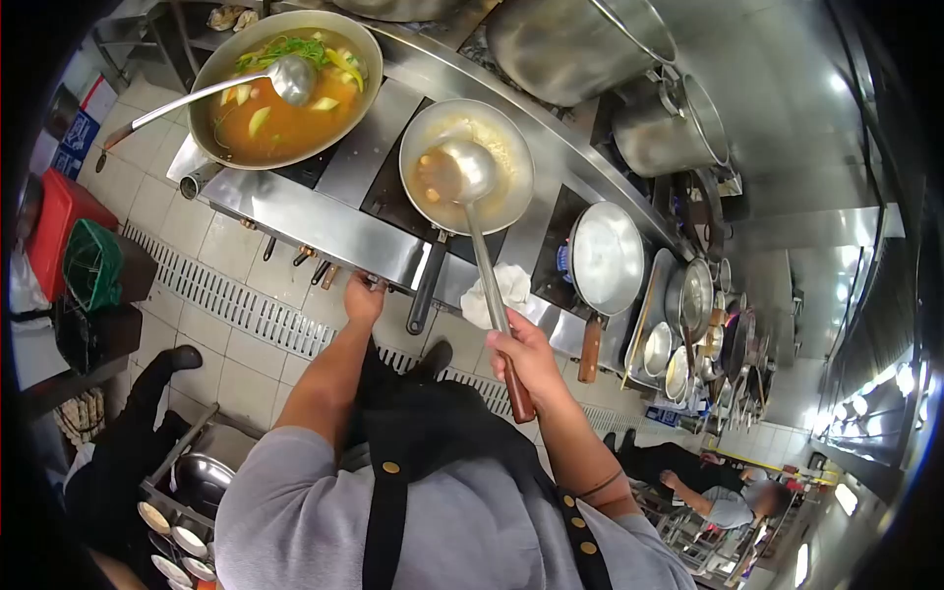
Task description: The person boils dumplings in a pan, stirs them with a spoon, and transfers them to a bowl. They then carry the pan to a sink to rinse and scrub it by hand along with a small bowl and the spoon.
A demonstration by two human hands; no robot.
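Observation:
In my right hand is the wooden handle of a long metal ladle. Its bowl rests in a frying pan over a burner, with pale broth and some brownish liquid inside. My left hand is down at the stove's front edge, its fingers closed around a control knob that they mostly hide. Close to that hand is the pan's dark handle, which it does not hold. A crumpled white cloth lies on the stove edge beside the ladle's shaft.
A wide pot of orange soup with greens holds another ladle at upper left. On the right, a pale pan sits above a blue flame. Large stockpots stand behind. Other people are at lower right and lower left.

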